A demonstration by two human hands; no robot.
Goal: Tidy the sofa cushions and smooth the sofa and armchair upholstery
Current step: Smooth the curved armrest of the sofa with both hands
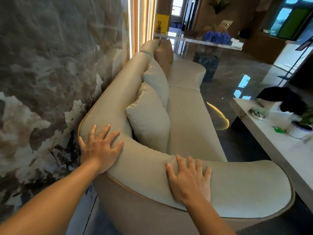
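Note:
A long beige sofa (188, 116) runs away from me along the marble wall. Its padded armrest (237, 182) curves across the near foreground. My left hand (100, 148) lies flat with fingers spread on the rounded corner where the backrest meets the armrest. My right hand (189, 180) presses flat on top of the armrest, fingers apart. Three beige cushions lean against the backrest: a near one (149, 122), a middle one (152, 99) and a farther one (157, 78). A tan cushion (165, 55) stands at the far end.
A marble wall (50, 65) stands close behind the sofa on the left. A white coffee table (274, 146) at the right carries a potted plant (303, 124) and small items. Glossy dark floor (237, 78) stretches beyond, with a console and blue flowers (216, 37) at the back.

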